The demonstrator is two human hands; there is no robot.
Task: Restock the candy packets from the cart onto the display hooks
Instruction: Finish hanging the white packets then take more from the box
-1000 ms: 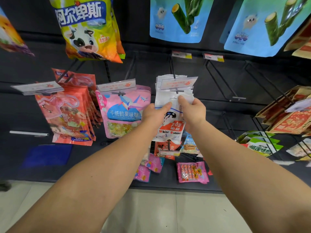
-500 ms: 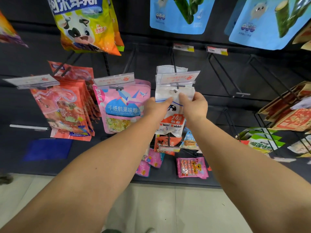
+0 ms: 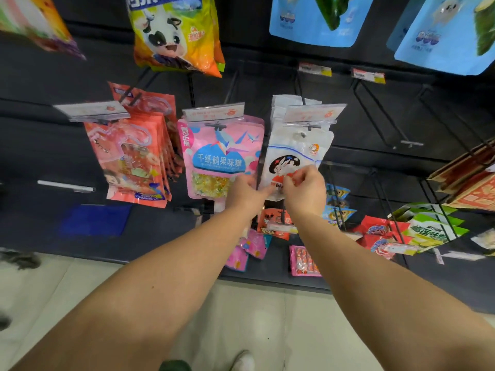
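Both hands at lower edge of white rabbit packet (image 3: 293,159), which hangs on centre hook (image 3: 302,134) below clear price tag (image 3: 313,113). Left hand (image 3: 242,195): fingers stretched fwd, tips touching packet's bottom-left corner, not wrapped round it. Right hand (image 3: 305,192): fingers curled, thumb and forefinger pinching packet's lower front over red print. More white packets stacked behind on same hook. Pink crane packet (image 3: 222,159) hangs just beside, to left; red packets (image 3: 131,162) further left. Empty hook (image 3: 411,142) to right.
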